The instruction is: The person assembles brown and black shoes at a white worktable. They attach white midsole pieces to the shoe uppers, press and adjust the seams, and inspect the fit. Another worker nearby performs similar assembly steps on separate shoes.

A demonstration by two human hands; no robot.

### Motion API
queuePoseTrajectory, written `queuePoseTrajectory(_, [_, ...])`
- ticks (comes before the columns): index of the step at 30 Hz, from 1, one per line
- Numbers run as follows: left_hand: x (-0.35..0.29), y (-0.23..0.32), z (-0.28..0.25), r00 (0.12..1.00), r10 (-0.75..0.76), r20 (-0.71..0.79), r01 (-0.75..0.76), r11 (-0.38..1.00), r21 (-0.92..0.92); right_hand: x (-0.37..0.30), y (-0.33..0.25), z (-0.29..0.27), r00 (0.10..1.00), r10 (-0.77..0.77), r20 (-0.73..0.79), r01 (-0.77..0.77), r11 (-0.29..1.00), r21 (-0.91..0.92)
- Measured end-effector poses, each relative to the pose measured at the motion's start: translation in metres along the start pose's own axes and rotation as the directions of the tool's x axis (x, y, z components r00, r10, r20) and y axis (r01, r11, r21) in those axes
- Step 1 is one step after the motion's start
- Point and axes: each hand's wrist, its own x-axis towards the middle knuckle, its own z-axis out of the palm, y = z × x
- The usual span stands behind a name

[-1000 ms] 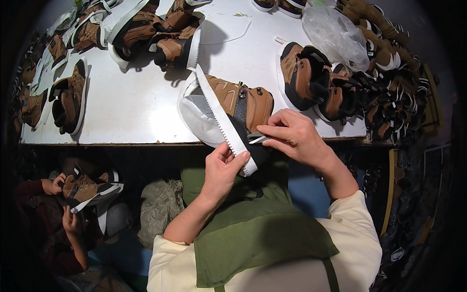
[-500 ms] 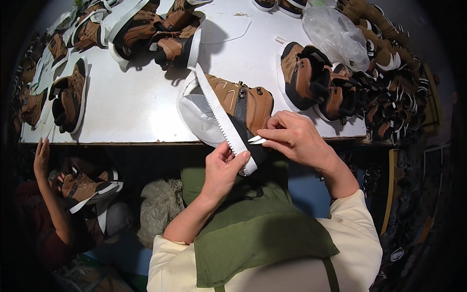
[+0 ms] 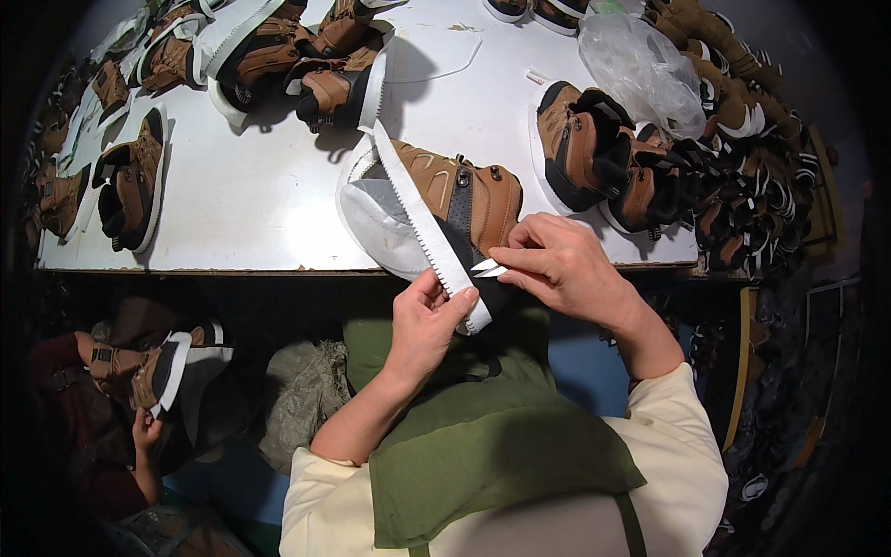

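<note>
A brown boot (image 3: 487, 202) lies tilted over the table's front edge before me, its grey-white bottom (image 3: 373, 218) turned to the left. Along its side runs a white strip with a toothed edge (image 3: 413, 204). My left hand (image 3: 429, 320) pinches the lower end of this strip between thumb and fingers. In my right hand (image 3: 568, 265) is a pair of small snips (image 3: 488, 268), their two pale pointed blades slightly apart beside the strip, near the boot's dark lower part. The rest of the snips is hidden by my fingers.
Several brown boots (image 3: 339, 88) stand at the back left of the white table (image 3: 251, 186), with more at the far left. Two boots (image 3: 580, 148) sit to the right, near a clear plastic bag (image 3: 640, 70) and heaped shoes (image 3: 752, 204). At lower left a co-worker's hand (image 3: 146, 430) holds another boot.
My hands, the snips and the boot have barely moved. At lower left the co-worker has lowered a raised hand and turned the boot there.
</note>
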Motion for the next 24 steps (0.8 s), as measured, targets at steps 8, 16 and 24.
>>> queuePoseTrajectory(8, [0.0001,-0.0007,-0.0004,1.0,-0.008,0.005,0.008,1.0,0.001,-0.0008,-0.0011,-0.0006,1.0,0.021,-0.005,-0.021,1.0,0.003])
queuePoseTrajectory(16, [-0.0001,-0.0004,-0.0008,1.0,-0.006,0.018,0.006,1.0,0.006,-0.0018,-0.0011,-0.0001,1.0,0.023,-0.008,-0.023,1.0,0.0])
queuePoseTrajectory(24, [-0.0002,0.0006,-0.0011,1.0,-0.005,0.024,0.005,1.0,0.017,-0.0018,0.0009,0.0,1.0,-0.003,-0.011,0.003,1.0,0.007])
